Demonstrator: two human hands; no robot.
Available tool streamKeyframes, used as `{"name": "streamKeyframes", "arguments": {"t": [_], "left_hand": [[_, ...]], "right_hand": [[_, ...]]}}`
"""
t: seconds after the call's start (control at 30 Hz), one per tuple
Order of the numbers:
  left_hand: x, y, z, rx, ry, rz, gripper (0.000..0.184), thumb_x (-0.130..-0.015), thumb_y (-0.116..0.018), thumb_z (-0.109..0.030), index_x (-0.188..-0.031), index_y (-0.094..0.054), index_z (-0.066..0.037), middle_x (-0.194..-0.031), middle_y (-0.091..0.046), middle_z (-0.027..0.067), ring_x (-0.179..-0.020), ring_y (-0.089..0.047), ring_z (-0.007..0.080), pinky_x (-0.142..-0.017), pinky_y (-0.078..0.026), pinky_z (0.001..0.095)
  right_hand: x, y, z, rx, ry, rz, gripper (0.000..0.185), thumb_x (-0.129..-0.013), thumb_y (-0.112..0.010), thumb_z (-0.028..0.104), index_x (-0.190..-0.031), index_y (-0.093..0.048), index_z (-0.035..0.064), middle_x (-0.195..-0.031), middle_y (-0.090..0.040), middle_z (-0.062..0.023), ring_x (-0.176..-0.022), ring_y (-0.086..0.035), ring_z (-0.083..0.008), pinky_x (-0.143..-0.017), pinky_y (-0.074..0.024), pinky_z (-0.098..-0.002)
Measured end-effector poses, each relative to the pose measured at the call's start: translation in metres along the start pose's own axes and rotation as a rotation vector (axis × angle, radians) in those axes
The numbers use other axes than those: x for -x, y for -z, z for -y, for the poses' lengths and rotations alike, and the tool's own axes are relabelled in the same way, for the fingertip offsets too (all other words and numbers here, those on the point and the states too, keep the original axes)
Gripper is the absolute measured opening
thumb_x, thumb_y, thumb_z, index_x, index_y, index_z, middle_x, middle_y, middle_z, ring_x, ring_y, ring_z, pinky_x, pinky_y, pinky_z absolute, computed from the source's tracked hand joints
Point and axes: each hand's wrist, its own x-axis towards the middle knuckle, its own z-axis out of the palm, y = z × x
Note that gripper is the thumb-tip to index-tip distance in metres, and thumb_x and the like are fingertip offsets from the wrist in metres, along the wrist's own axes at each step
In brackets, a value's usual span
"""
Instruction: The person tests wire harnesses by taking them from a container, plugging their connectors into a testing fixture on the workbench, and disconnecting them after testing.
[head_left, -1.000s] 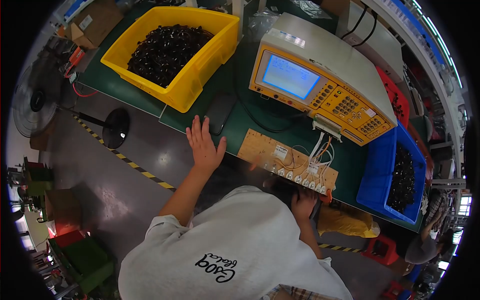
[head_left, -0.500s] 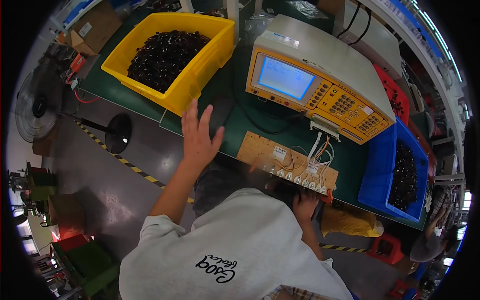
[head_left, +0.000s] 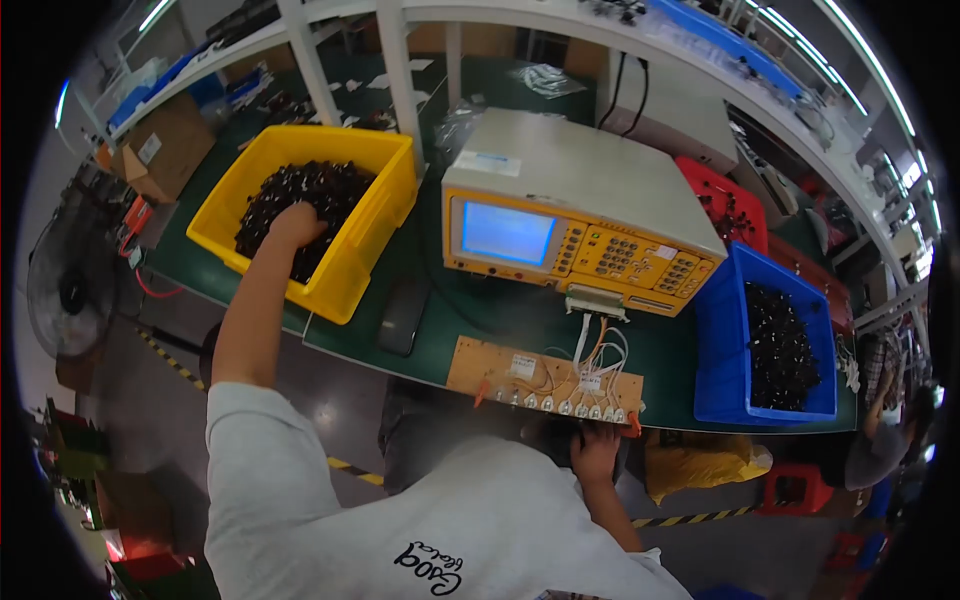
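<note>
My left hand [head_left: 298, 222] reaches into a yellow bin [head_left: 377, 240], its fingers buried in a heap of small black parts [head_left: 335, 180] with light specks. Whether it grips any of them is hidden. Low at the table's front edge, my right hand [head_left: 597, 448] is just below a wooden board [head_left: 470, 365], near its right end. Its fingertips are dark and partly covered, so their grip does not show. Along the board's front runs a row of several metallic sockets [head_left: 565, 407]. White and coloured wires [head_left: 617, 350] link the board to a yellow-fronted tester [head_left: 600, 262] with a lit screen.
A black phone-like object [head_left: 402, 322] lies right of the yellow bin. At the right stand a blue bin [head_left: 722, 345] of black parts and a red tray [head_left: 752, 205]. White shelf posts [head_left: 398, 75] rise behind. Another person [head_left: 880, 450] is at far right.
My left hand has moved from in front of the yellow bin, fingers spread, down into its black parts. My right hand stays by the board. The camera view has tilted up.
</note>
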Motion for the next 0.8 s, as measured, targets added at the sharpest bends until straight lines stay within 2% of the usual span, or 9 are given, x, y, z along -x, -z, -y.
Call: {"name": "streamKeyframes", "arguments": {"t": [0.1,0.13,0.23,0.33,0.4,0.5,0.7,0.77,0.8], "left_hand": [[-0.004,-0.007,-0.001,0.049,0.020,0.012,0.043,-0.078,-0.070,-0.041,-0.088,-0.073,0.000,-0.093,-0.069,0.0234,-0.090,-0.066,0.0384,-0.081,-0.052,0.0469],[-0.003,-0.012,0.001,0.053,0.042,0.041,0.042,-0.077,-0.072,-0.041,-0.088,-0.073,0.000,-0.093,-0.069,0.0236,-0.089,-0.066,0.0388,-0.080,-0.052,0.0473],[0.010,-0.003,-0.008,0.015,-0.025,0.020,0.038,-0.079,-0.071,-0.037,-0.085,-0.073,0.001,-0.092,-0.068,0.0226,-0.088,-0.066,0.0388,-0.079,-0.053,0.0470],[0.021,0.010,-0.020,0.130,0.014,-0.179,0.033,-0.086,-0.066,-0.032,-0.092,-0.070,0.000,-0.089,-0.068,0.0209,-0.083,-0.065,0.0389,-0.076,-0.053,0.0475],[0.025,0.016,-0.025,0.183,0.079,-0.615,0.026,-0.093,-0.059,-0.027,-0.098,-0.064,-0.002,-0.084,-0.066,0.0193,-0.077,-0.064,0.0386,-0.070,-0.052,0.0461],[0.037,0.033,-0.034,0.429,0.166,-0.765,0.021,-0.098,-0.053,-0.024,-0.101,-0.060,-0.004,-0.081,-0.066,0.0179,-0.074,-0.063,0.0389,-0.066,-0.050,0.0446],[0.050,0.040,-0.043,0.438,0.118,-0.926,0.024,-0.099,-0.050,-0.025,-0.099,-0.060,-0.002,-0.083,-0.066,0.0180,-0.075,-0.064,0.0381,-0.065,-0.049,0.0416],[0.053,0.043,-0.047,0.448,0.118,-0.902,0.025,-0.099,-0.050,-0.025,-0.100,-0.060,-0.002,-0.084,-0.066,0.0184,-0.076,-0.064,0.0379,-0.066,-0.049,0.0413],[0.054,0.044,-0.048,0.461,0.124,-0.876,0.025,-0.099,-0.050,-0.024,-0.101,-0.060,-0.002,-0.085,-0.067,0.0187,-0.077,-0.064,0.0377,-0.068,-0.050,0.0409]], "right_hand": [[0.001,0.007,0.001,-0.049,-0.031,-0.009,0.033,-0.076,-0.064,0.021,-0.107,-0.068,0.0104,-0.116,-0.060,-0.0165,-0.116,-0.050,-0.0372,-0.105,-0.0341,-0.0513],[0.007,-0.003,-0.007,0.027,-0.051,0.006,0.040,-0.076,-0.064,0.025,-0.116,-0.067,0.0172,-0.122,-0.059,-0.0127,-0.121,-0.048,-0.0343,-0.109,-0.0290,-0.0540],[0.011,-0.003,-0.012,0.007,-0.077,0.002,0.041,-0.075,-0.065,0.025,-0.115,-0.067,0.0179,-0.122,-0.059,-0.0121,-0.121,-0.048,-0.0337,-0.107,-0.0308,-0.0527],[0.014,-0.006,-0.015,0.009,-0.111,0.010,0.041,-0.075,-0.066,0.026,-0.115,-0.067,0.0185,-0.123,-0.058,-0.0119,-0.123,-0.047,-0.0337,-0.106,-0.0312,-0.0522],[0.014,-0.004,-0.013,0.029,-0.112,0.010,0.041,-0.075,-0.066,0.026,-0.115,-0.067,0.0185,-0.124,-0.058,-0.0120,-0.124,-0.047,-0.0339,-0.106,-0.0311,-0.0525],[0.014,-0.002,-0.010,0.050,-0.098,-0.042,0.034,-0.076,-0.066,0.026,-0.109,-0.069,0.0175,-0.120,-0.060,-0.0129,-0.116,-0.051,-0.0345,-0.104,-0.0336,-0.0516],[0.014,0.009,0.000,0.038,-0.093,-0.002,0.040,-0.079,-0.064,0.033,-0.117,-0.066,0.0179,-0.122,-0.060,-0.0130,-0.122,-0.049,-0.0367,-0.106,-0.0298,-0.0549],[0.009,0.029,0.018,-0.177,-0.078,0.324,0.038,-0.090,-0.059,0.041,-0.116,-0.065,0.0131,-0.107,-0.066,-0.0123,-0.109,-0.058,-0.0317,-0.101,-0.0377,-0.0483],[0.008,0.026,0.025,-0.182,-0.084,0.321,0.038,-0.090,-0.059,0.041,-0.116,-0.065,0.0131,-0.107,-0.066,-0.0123,-0.109,-0.058,-0.0317,-0.101,-0.0377,-0.0483]]}}
